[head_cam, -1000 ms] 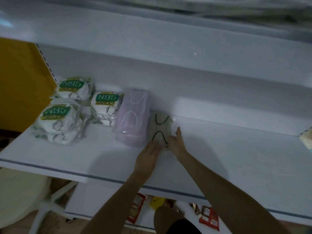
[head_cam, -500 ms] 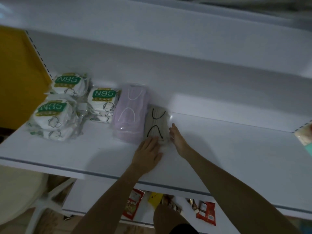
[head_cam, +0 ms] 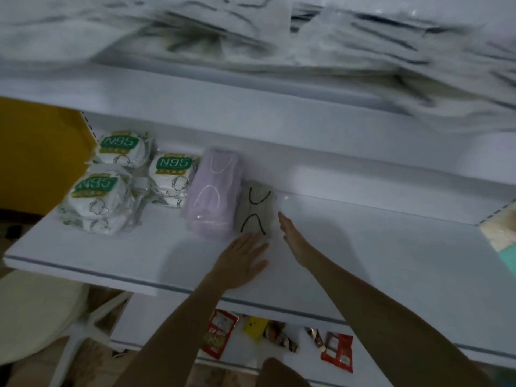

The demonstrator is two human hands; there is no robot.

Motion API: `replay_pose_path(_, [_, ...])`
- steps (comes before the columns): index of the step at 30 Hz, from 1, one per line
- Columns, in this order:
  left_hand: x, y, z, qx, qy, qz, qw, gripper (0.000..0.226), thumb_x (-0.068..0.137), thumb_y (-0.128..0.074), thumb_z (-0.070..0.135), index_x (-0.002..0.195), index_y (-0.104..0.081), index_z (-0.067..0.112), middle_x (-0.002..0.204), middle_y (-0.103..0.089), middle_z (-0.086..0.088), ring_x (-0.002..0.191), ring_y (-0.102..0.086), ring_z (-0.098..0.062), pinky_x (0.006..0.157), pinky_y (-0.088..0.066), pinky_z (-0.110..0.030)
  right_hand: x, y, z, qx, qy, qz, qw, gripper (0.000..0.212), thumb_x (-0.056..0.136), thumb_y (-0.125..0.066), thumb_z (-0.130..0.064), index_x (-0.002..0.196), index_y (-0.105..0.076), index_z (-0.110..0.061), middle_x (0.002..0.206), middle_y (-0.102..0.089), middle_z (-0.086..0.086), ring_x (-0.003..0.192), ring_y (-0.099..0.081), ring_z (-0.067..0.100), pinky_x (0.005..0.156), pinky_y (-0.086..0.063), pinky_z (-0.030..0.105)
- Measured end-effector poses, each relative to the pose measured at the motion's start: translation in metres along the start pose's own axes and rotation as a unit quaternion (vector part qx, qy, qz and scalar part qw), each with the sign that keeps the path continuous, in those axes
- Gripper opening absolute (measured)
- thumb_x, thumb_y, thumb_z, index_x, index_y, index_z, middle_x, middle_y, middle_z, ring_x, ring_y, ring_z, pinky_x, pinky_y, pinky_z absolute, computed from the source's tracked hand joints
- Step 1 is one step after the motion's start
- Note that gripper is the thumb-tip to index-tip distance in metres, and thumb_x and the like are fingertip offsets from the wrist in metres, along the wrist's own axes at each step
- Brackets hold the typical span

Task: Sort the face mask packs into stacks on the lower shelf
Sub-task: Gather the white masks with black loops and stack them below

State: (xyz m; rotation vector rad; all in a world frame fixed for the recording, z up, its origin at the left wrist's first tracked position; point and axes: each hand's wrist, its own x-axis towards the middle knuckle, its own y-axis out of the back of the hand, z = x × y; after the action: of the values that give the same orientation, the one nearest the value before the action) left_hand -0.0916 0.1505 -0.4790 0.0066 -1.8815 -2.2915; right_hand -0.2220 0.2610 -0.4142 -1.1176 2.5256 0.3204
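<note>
Okay, so the grey pack (head_cam: 255, 210) with the black ear loops lies on the lower shelf (head_cam: 377, 247), tucked right against the purple pack (head_cam: 213, 194), and left of that sit three piles of N95 packs (head_cam: 173, 177). Neither grip has hold of anything. The left grip (head_cam: 241, 263) lies flat on the shelf, fingers straight and a bit spread, tips just touching the near end of the grey pack. The right grip (head_cam: 293, 236) stands on edge with fingers straight, just beside the pack's right side; whether it actually touches the clear wrapper I can't tell. Looks to me like the squaring-up bit, nudging the grey one into line. My tip: keep both palms open like that and push from the near end and the right side together, gently, so it slides in flush without twisting. Those film wrappers probably slip easily and the masks inside are soft, so a hard shove would likely squash the pack or bump the purple one into the N95s. Up top, the heap of packs (head_cam: 279, 37) on the upper shelf (head_cam: 251, 88) is blurry, but it looks like plenty is left to sort, so leave bare shelf to the right for more stacks.
</note>
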Motion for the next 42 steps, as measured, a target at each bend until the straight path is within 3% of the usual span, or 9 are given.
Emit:
replay_pose_path(5, [-0.037,0.036,0.02,-0.091,-0.005,0.009,0.996,0.073,0.097,-0.012,0.057,0.129,-0.056,0.009,0.136,-0.051,-0.015,0.123,-0.051,-0.034,0.099,-0.039,-0.051,-0.06,-0.001,-0.007,-0.046,0.018,-0.011,0.999,0.049,0.103,-0.018,-0.029,0.149,-0.01,-0.013,0.157,-0.011,0.001,0.145,-0.011,0.016,0.114,-0.008,0.026])
replay_pose_path(8, [-0.068,0.072,0.029,-0.169,0.036,0.006,0.985,0.098,0.08,0.005,0.076,0.142,-0.036,0.012,0.15,-0.031,-0.008,0.138,-0.023,-0.016,0.112,-0.012,-0.029,-0.1,-0.015,-0.015,-0.089,0.039,-0.02,0.995,0.051,0.102,-0.03,-0.028,0.149,-0.014,-0.015,0.155,-0.017,0.002,0.144,-0.016,0.017,0.115,-0.012,0.029])
replay_pose_path(10, [-0.091,0.101,0.029,-0.208,0.034,0.044,0.977,0.095,0.081,0.0,0.077,0.142,-0.033,0.012,0.148,-0.032,-0.006,0.138,-0.027,-0.016,0.112,-0.013,-0.025,-0.131,-0.025,-0.023,-0.176,0.081,-0.017,0.981,0.051,0.1,-0.039,-0.03,0.147,-0.022,-0.021,0.152,-0.026,-0.001,0.139,-0.026,0.014,0.113,-0.02,0.025])
replay_pose_path(15, [-0.149,0.193,0.015,-0.183,-0.055,0.127,0.973,0.066,0.096,-0.02,0.06,0.14,-0.034,0.013,0.14,-0.039,0.0,0.128,-0.039,-0.014,0.108,-0.025,-0.02,-0.223,-0.058,-0.078,-0.392,0.275,0.002,0.878,0.048,0.095,-0.053,-0.022,0.14,-0.038,-0.015,0.135,-0.046,0.002,0.122,-0.043,0.012,0.095,-0.021,0.001])
replay_pose_path(22, [-0.181,0.316,0.015,-0.072,-0.144,0.189,0.969,0.066,0.098,-0.022,0.053,0.132,-0.05,0.004,0.135,-0.053,-0.012,0.123,-0.046,-0.019,0.104,-0.028,-0.018,-0.292,-0.092,-0.156,-0.529,0.362,0.032,0.767,0.058,0.092,-0.053,-0.037,0.144,-0.034,-0.018,0.14,-0.045,0.005,0.127,-0.042,0.02,0.104,-0.032,0.025])
replay_pose_path(27, [-0.182,0.394,0.036,0.012,-0.245,0.293,0.924,0.049,0.099,-0.031,0.039,0.127,-0.056,0.007,0.128,-0.058,-0.007,0.113,-0.049,-0.014,0.093,-0.035,-0.017,-0.341,-0.101,-0.217,-0.512,0.454,0.045,0.728,0.053,0.089,-0.047,-0.046,0.137,-0.044,-0.023,0.127,-0.054,-0.007,0.11,-0.048,0.003,0.09,-0.037,0.017])
replay_pose_path(31, [-0.147,0.445,0.043,0.017,-0.196,0.303,0.932,0.046,0.096,-0.035,0.037,0.13,-0.054,0.012,0.132,-0.056,-0.006,0.119,-0.049,-0.018,0.095,-0.035,-0.021,-0.348,-0.089,-0.273,-0.542,0.493,0.086,0.675,0.05,0.09,-0.043,-0.046,0.133,-0.05,-0.021,0.118,-0.055,-0.009,0.102,-0.051,0.004,0.083,-0.039,0.02])
replay_pose_path(36, [-0.085,0.456,0.031,-0.014,-0.073,0.182,0.981,0.039,0.099,-0.043,0.028,0.133,-0.049,0.012,0.136,-0.05,-0.008,0.123,-0.047,-0.023,0.1,-0.033,-0.028,-0.298,-0.055,-0.313,-0.582,0.387,0.11,0.707,0.042,0.095,-0.051,-0.031,0.134,-0.047,-0.02,0.132,-0.049,0.003,0.116,-0.049,0.015,0.09,-0.033,0.02])
replay_pose_path(42, [-0.024,0.448,0.019,-0.043,0.097,0.104,0.989,0.044,0.094,-0.049,0.039,0.132,-0.049,0.016,0.126,-0.058,-0.009,0.108,-0.057,-0.024,0.09,-0.044,-0.032,-0.232,-0.017,-0.335,-0.589,0.274,0.092,0.755,0.047,0.094,-0.053,-0.033,0.137,-0.042,-0.019,0.135,-0.049,0.009,0.119,-0.049,0.022,0.094,-0.035,0.026])
